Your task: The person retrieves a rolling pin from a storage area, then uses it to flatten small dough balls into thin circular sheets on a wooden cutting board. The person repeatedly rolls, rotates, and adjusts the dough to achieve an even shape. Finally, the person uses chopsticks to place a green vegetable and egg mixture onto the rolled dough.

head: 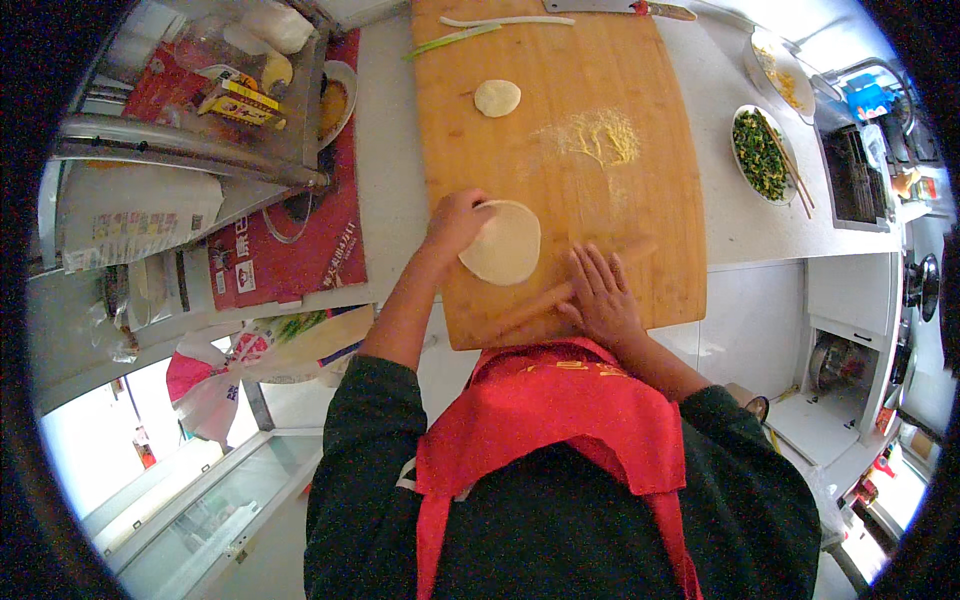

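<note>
My left hand [459, 223] pinches the left edge of a flattened round dough wrapper [504, 246] on a wooden board [442, 150]. To the right, my right hand [604, 292] holds a wooden rolling pin [531, 309] under its palm, with the fingers stretched forward. The pin lies aslant, apart from the wrapper, and looks blurred. Farther up the board sits a smaller dough disc [497, 98]. Beside it is a patch of pale yellow flour [604, 139] with finger-like streaks through it.
At the board's far end lie scallion stalks [506, 21] and a cleaver [589, 7]. On the right counter stand a bowl of chopped greens [757, 154] with chopsticks [795, 169] and another food bowl [780, 75]. A metal rack [195, 154] and a red box [289, 255] flank the left side.
</note>
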Tool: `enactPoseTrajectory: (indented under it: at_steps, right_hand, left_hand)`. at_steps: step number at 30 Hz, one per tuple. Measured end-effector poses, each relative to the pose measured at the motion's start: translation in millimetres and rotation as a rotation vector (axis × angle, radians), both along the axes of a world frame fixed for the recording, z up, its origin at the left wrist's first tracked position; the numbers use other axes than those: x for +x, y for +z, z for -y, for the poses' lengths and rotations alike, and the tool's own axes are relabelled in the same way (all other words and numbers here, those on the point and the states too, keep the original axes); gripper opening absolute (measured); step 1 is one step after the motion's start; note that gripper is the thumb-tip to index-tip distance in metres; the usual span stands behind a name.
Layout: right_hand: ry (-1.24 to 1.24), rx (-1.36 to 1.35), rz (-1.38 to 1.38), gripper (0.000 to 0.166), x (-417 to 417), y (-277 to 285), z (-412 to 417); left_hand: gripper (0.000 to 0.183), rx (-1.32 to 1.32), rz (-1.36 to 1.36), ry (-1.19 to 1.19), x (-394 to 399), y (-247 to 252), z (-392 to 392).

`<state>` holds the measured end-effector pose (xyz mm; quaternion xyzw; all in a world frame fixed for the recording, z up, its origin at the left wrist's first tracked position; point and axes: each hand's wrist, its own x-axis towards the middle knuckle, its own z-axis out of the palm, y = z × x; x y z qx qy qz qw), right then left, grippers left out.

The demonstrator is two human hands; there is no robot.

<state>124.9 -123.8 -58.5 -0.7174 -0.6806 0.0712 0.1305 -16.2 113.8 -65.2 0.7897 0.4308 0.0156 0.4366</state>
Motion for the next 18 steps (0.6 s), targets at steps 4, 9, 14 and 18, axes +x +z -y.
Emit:
enactPoseTrajectory:
  at_steps: [4,9,14,18]
  right_hand:
    - [-0.062,-0.021,0.003,0.061,3,0,-22]
    - [-0.255,0.151,0.117,0.059,10,-6,-158]
    - [-0.212,0.216,0.059,0.064,3,-3,-140]
    - [0.014,-0.06,0.018,0.069,-10,-5,-24]
  left_hand:
    - [0.029,-0.316,-0.049,-0.111,-25,18,-6]
    - [0.032,-0.099,-0.202,-0.067,-21,15,1]
    - [0.031,0.084,-0.066,-0.132,-1,-3,-9]
    - [0.028,0.08,-0.011,0.114,-4,12,-8]
